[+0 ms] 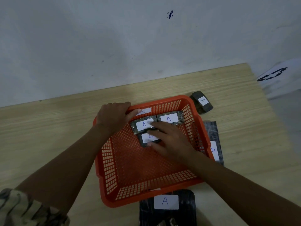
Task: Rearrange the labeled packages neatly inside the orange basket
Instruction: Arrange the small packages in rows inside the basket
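An orange mesh basket sits on the wooden table. Three dark packages with white "A" labels lie in its far part: one at the far left, one at the far right, one just in front of them. My left hand grips the basket's far left rim. My right hand is inside the basket, fingers spread over the front package, touching it. A white "A" label sticks on the far wall of the basket.
More dark "A" packages lie outside the basket: one past the far right corner, a flat one along the right side, a large one at the near edge. A wall rises behind the table.
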Demonstrator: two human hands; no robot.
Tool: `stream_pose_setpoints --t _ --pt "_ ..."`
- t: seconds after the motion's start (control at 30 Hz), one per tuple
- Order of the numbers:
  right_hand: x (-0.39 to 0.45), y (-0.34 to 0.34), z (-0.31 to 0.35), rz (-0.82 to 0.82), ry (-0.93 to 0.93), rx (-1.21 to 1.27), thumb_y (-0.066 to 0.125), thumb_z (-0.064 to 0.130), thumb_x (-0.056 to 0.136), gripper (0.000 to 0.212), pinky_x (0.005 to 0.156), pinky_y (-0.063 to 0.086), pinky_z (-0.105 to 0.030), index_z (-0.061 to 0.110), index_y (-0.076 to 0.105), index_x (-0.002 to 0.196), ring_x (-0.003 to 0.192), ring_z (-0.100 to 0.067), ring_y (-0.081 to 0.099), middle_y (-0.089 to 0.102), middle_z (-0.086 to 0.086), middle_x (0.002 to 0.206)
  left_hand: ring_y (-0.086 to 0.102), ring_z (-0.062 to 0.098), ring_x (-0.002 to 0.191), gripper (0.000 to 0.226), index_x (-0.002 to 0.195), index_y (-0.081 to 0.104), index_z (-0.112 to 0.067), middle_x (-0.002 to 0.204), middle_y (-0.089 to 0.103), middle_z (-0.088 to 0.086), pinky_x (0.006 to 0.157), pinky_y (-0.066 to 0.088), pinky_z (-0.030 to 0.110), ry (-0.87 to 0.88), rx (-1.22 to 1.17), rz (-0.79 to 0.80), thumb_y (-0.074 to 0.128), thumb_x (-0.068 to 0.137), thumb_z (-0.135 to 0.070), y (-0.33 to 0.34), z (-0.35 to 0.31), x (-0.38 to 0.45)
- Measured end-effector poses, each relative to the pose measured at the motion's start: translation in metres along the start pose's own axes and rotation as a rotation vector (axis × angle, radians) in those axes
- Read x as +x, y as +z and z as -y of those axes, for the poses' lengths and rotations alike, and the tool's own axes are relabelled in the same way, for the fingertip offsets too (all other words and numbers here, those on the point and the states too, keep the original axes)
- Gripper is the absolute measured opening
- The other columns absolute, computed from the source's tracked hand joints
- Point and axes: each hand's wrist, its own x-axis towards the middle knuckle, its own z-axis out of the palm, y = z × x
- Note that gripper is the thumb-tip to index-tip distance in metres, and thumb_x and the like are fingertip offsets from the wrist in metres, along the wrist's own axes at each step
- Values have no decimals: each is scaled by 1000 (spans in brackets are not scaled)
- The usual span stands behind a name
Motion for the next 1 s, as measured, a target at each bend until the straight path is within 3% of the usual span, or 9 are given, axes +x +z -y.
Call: stream_pose_setpoints --t 0.13,0.2,0.37,0.47,0.6,0.7,0.83,1.0 --pt "16 -38 -6 -381 135 48 61 29 96 28 100 46 -36 9 70 114 117 -20 58 65 -8 123 52 15 48 62 77 55 -24 60 56 -5 53 49 31 12 20 -10 22 87 -75 0 0 0" --pt "29 -58 -18 -447 268 36 57 30 98 28 99 45 -30 9 70 112 115 -17 57 66 -6 120 51 13 47 63 76 55 -25 59 55 -7 53 48 29 8 -3 13 20 86 -77 0 0 1" --pt "57 -86 -52 -495 528 45 54 35 95 25 85 52 -36 21 68 109 100 -15 62 67 4 113 53 11 49 64 71 55 -26 58 57 -7 53 46 27 -13 -81 80 23 82 -81 -3 -3 7" --pt "65 -90 -80 -414 722 72 58 35 92 31 91 52 -38 19 68 116 105 -21 65 67 -2 120 53 12 50 61 67 54 -24 57 56 -6 53 39 25 -12 -91 127 30 83 -78 -11 -10 17" --pt "63 -90 -105 -242 914 46 64 26 87 32 98 49 -37 16 68 117 115 -26 61 66 -7 124 54 20 57 62 68 55 -21 60 56 -1 58 45 31 29 -90 134 33 85 -76 -17 -23 32" --pt "56 -87 -112 -170 966 70 71 26 80 22 89 54 -41 22 68 102 100 -27 64 69 -5 111 54 23 60 55 66 51 -22 62 54 -1 59 44 32 67 -133 167 38 87 -72 -13 -38 40" --pt "41 -81 -116 -173 914 114 71 23 77 35 85 54 -41 29 62 109 99 -28 64 68 -5 110 54 25 58 52 66 46 -24 59 51 -1 57 41 32 62 -139 142 36 90 -68 -4 -48 39" --pt "40 -88 -105 -464 803 215 73 27 83 54 92 54 -41 17 55 132 109 -21 62 66 -4 123 51 21 51 49 70 45 -25 56 46 -5 53 40 29 79 -112 73 33 91 -68 2 -48 34"
